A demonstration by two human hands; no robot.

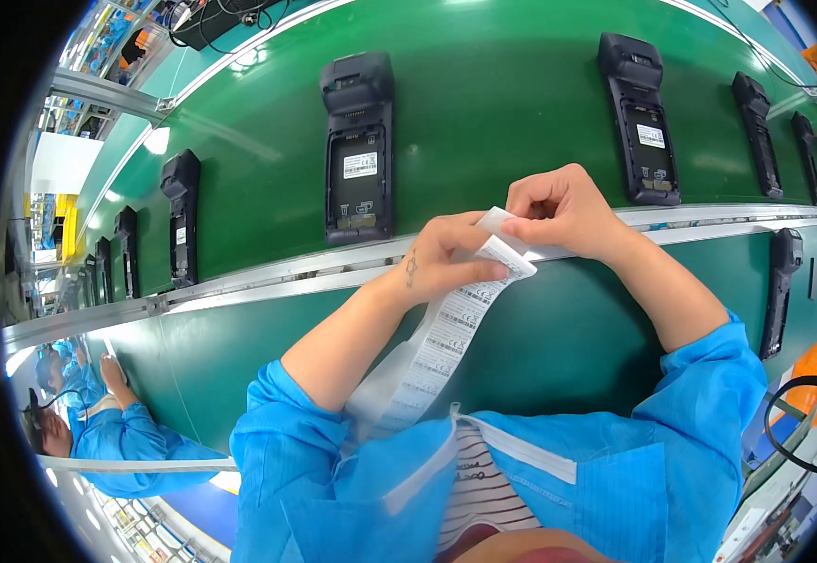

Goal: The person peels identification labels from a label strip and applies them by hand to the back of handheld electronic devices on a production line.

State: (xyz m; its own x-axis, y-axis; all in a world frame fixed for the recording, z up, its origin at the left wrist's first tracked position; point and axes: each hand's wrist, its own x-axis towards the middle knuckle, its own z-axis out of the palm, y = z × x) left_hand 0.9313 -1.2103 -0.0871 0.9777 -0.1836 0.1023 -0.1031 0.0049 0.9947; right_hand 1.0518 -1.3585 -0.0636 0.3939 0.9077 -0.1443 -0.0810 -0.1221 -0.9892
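Observation:
A long white strip of printed labels [444, 342] hangs in front of my chest, its lower part trailing down over my blue jacket. My left hand [438, 261] grips it near the top, the thumb pressed on a folded-over part. My right hand [566, 214] is closed at the upper end of the strip, thumb against bent fingers; whether a single label is between them I cannot tell. Just beyond my hands lie a black handheld terminal [335, 178] to the left and another black terminal [626, 145] to the right, each face down with a white label in its open back.
The terminals lie on a green conveyor belt [483, 113], with several more along both sides. A metal rail [282, 286] separates it from the green worktop [577, 324]. One terminal [782, 291] lies on the worktop at right. A co-worker [117, 427] in blue sits at left.

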